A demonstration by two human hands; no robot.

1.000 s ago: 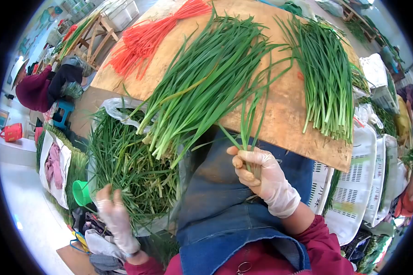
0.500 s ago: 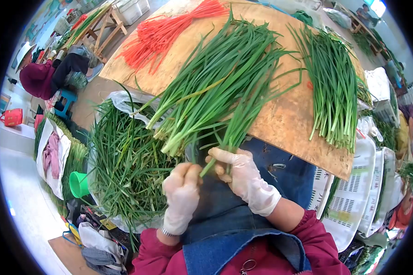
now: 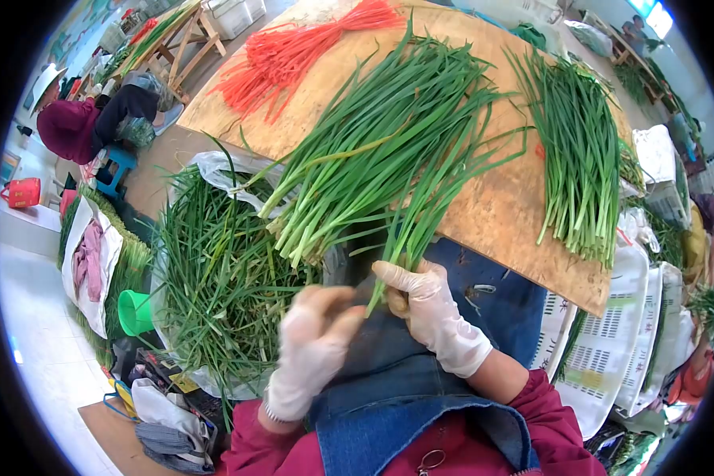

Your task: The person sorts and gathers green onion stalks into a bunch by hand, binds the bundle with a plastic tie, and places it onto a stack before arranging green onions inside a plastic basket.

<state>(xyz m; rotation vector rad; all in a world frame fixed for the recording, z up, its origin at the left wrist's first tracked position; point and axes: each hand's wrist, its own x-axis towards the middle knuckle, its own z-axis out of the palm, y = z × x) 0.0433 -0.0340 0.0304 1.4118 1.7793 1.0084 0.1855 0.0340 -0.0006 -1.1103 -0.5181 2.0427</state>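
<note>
My gloved right hand is closed around the lower stems of a small bunch of garlic chives, whose leaves reach up over the table edge. Just left of the stem ends is my gloved left hand, slightly blurred, thumb and fingers apart and nothing visible between them. Its thumb tip is close to the cut ends; whether it touches them I cannot tell. Beyond both hands, a large pile of garlic chives lies on the wooden table, stems toward me and overhanging the near edge.
A sorted bunch of chives lies on the table's right side, red ties at the back left. Left of my lap stands a plastic-lined container of loose leaves, beside a green cup. White crates stand right. A person sits far left.
My left hand's fingers, earlier pinched beside the stem ends, have parted, and the hand has drawn slightly away. The right hand keeps its hold on the small bunch, shifted slightly right.
</note>
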